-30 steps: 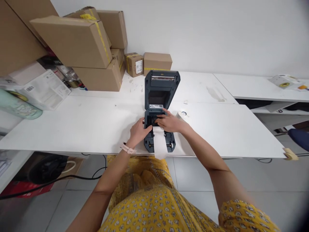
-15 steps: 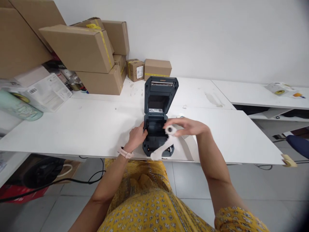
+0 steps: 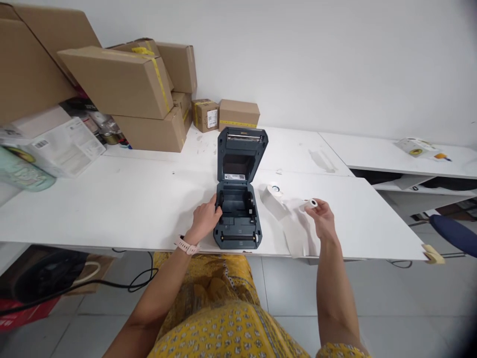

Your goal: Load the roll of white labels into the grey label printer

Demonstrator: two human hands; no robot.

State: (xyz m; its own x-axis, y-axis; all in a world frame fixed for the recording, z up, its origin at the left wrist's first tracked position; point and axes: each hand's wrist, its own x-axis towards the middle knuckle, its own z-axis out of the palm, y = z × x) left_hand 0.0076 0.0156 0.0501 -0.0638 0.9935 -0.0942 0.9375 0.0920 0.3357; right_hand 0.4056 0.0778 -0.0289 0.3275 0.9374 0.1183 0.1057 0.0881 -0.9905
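A dark grey label printer [image 3: 238, 221] stands on the white table with its lid [image 3: 241, 154] raised and its roll bay bare. My left hand [image 3: 206, 217] is closed on the printer's left side wall, the thumb over the rim. To the right, my right hand [image 3: 322, 216] pinches a small white label roll [image 3: 310, 205], its dark core hole facing up. Beneath and beside that roll, a loose paper strip [image 3: 298, 233] droops over the table. A second, larger label roll [image 3: 274, 194] stands just right of the printer, its paper partly unwound.
Stacked cardboard boxes [image 3: 122, 84] fill the back left, with two smaller boxes [image 3: 239, 113] behind the printer. At the far left are a mint green bottle [image 3: 30, 171] and a white carton [image 3: 72, 149]. A side shelf [image 3: 402, 149] is at right; cables hang below the table.
My right hand has carried the small roll from over the printer's bay to the right, taking its paper tail along. My left hand stays on the printer. The view has shifted slightly.
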